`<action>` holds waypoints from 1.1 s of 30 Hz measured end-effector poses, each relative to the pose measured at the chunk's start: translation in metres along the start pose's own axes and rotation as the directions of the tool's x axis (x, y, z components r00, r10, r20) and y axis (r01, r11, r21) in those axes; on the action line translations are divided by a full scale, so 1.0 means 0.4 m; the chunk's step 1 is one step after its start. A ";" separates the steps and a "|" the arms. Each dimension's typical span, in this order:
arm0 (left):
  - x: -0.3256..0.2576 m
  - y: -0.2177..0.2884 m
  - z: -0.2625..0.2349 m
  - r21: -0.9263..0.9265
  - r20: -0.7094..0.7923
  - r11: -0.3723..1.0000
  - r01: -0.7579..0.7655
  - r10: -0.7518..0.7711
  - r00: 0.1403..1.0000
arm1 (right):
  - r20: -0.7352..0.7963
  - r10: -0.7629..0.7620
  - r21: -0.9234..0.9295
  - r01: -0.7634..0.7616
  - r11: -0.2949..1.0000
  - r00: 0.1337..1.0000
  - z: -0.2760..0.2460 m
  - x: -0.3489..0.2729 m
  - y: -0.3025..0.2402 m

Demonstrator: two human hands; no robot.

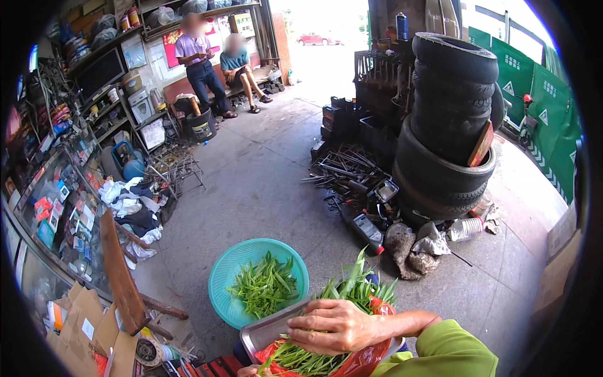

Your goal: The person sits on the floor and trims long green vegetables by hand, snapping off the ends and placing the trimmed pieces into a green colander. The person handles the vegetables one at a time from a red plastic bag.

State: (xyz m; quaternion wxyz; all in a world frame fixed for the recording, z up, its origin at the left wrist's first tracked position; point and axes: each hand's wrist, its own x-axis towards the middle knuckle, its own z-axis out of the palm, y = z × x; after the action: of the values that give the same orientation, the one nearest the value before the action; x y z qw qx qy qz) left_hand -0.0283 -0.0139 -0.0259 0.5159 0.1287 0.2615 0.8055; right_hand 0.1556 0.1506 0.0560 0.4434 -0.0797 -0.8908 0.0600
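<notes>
My right hand (pixel 336 325), its fingers bent and close together, is over a heap of long-leaved greens (pixel 361 289) that look like water spinach. Anything between its fingertips is hidden. Only part of my left hand (pixel 251 371) shows at the lower edge, closed around a green stem (pixel 269 363). The greens lie in a red plastic bag (pixel 367 361) on a metal tray (pixel 252 336) close to me. Just beyond the tray, a turquoise plastic colander (pixel 220 286) on the floor holds loose leafy pieces (pixel 264 286).
Stacked tyres (pixel 452 94) stand at right, beside metal rods (pixel 345 166) and a grey bottle (pixel 367 232). A wooden bench (pixel 119 273), cardboard boxes (pixel 88 333) and a glass case (pixel 63 207) are at left. Two people (pixel 201 60), one standing, one seated, are at the back wall.
</notes>
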 end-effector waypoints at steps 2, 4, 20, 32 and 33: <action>-0.005 0.002 -0.006 -0.044 0.027 0.999 -0.003 0.005 1.000 | 0.068 -0.034 0.034 0.032 0.999 0.997 -0.019 -0.015 -0.010; -0.010 0.011 0.010 0.037 -0.103 0.999 0.013 -0.009 0.995 | 0.093 -0.107 0.017 0.106 0.994 0.990 -0.020 -0.021 -0.009; -0.037 -0.007 0.074 0.626 -0.108 0.753 -0.202 0.340 0.934 | 0.275 -0.033 -0.102 0.064 0.993 0.961 -0.037 -0.075 -0.036; -0.003 -0.025 0.096 0.823 -0.139 0.566 -0.032 0.257 0.956 | 0.157 0.140 -0.032 -0.137 0.990 0.978 -0.034 -0.081 -0.041; -0.001 -0.027 0.096 0.829 -0.135 0.558 -0.026 0.246 0.960 | 0.142 0.178 -0.014 -0.178 0.984 0.974 -0.033 -0.087 -0.041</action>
State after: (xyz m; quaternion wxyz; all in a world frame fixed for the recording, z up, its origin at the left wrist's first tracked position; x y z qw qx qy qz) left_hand -0.0017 0.0002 0.0000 0.2979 0.2768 0.6532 0.6387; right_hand 0.1853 0.1280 0.0395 0.3714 -0.1548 -0.9095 0.1046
